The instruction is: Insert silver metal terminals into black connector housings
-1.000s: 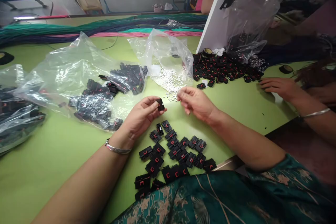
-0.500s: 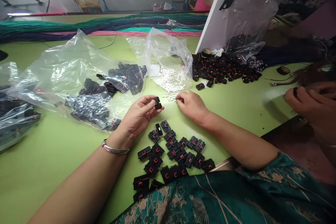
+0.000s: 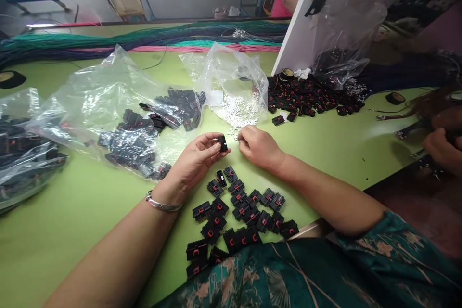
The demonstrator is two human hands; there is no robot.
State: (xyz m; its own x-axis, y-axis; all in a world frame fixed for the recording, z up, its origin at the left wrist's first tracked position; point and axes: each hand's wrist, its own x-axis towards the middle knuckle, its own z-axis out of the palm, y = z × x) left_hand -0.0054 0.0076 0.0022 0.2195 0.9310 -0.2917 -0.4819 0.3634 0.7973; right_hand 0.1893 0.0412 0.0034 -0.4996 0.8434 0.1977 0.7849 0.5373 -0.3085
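Over the bench (image 3: 303,139), the left hand (image 3: 198,161) pinches a connector (image 3: 223,143) between thumb and fingers; the right hand (image 3: 263,150) curls beside white pieces (image 3: 236,109), whether gripping one I cannot tell. The connector looks light and stiff, best held by its sides.

I wear a glossy dark green garment (image 3: 317,269), printed with pinkish-tan flowers (image 3: 236,281), a fan-shaped motif (image 3: 277,283) and thin pale lines (image 3: 299,269). My right sleeve (image 3: 382,245) is short, ending near the elbow. Left wrist: one silver-coloured metal bracelet (image 3: 164,205), narrow band, broader flattened section.
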